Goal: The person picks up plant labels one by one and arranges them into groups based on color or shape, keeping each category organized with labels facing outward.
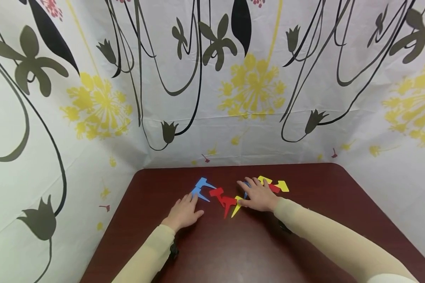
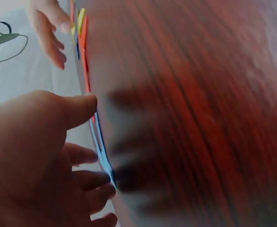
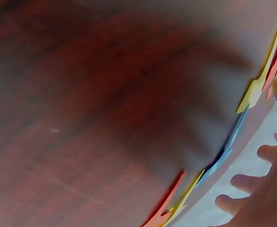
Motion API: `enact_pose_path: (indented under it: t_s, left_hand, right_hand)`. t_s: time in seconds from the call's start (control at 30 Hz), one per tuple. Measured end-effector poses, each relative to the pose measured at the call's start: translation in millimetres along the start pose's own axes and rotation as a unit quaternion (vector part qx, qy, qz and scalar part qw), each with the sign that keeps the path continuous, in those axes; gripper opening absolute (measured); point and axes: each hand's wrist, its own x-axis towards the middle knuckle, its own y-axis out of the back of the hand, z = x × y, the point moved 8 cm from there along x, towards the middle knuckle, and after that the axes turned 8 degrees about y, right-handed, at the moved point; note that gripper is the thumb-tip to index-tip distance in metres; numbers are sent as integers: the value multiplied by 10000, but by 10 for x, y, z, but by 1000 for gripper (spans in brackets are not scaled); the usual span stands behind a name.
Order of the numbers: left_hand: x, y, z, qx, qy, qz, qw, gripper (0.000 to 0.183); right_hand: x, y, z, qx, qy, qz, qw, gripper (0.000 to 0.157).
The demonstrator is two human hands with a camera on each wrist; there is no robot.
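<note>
T-shaped plant labels in blue, red and yellow lie in a loose row on the dark red-brown table (image 1: pixel 212 247). My left hand (image 1: pixel 182 214) has its fingertips at the nearer blue label (image 1: pixel 197 192); another blue label (image 1: pixel 202 182) lies just beyond. Fingers spread, my right hand (image 1: pixel 259 196) reaches over a blue label (image 1: pixel 246 189) and partly hides it. Between the hands are two red labels (image 1: pixel 228 202) and a yellow label (image 1: pixel 236 207), the yellow one close by the right thumb. Gaps show between the left fingers (image 2: pixel 89 182) in the left wrist view.
Past the right hand lie two yellow labels (image 1: pixel 283 186) and a red label (image 1: pixel 274 188). A white cloth (image 1: pixel 233 145) with flower prints hangs behind the table's far edge and along both sides. Dark wrist devices (image 1: pixel 174 250) show under the sleeves.
</note>
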Motion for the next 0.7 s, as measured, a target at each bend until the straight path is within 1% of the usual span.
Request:
enact_pose_path:
  t_s: [0.1, 0.27, 0.47, 0.57, 0.7]
  left_hand:
    - [20, -34, 1, 169, -77, -71, 9998, 76]
    - [57, -78, 18, 386, -194, -37, 9991, 74]
    - [71, -85, 27, 418, -330, -47, 9986, 72]
    - [61, -78, 1, 425, -328, -68, 9985, 71]
    - [47, -76, -34, 434, -243, -111, 9987, 69]
  right_hand:
    - [81, -17, 17, 44, 21, -50, 10000, 83]
    - [179, 6, 34, 67, -14, -88, 9999, 82]
    - [310, 7, 31, 80, -99, -220, 9997, 79]
    - [400, -12, 10, 43, -89, -237, 9997, 76]
    - [505, -23, -41, 138, -67, -308, 9994, 73]
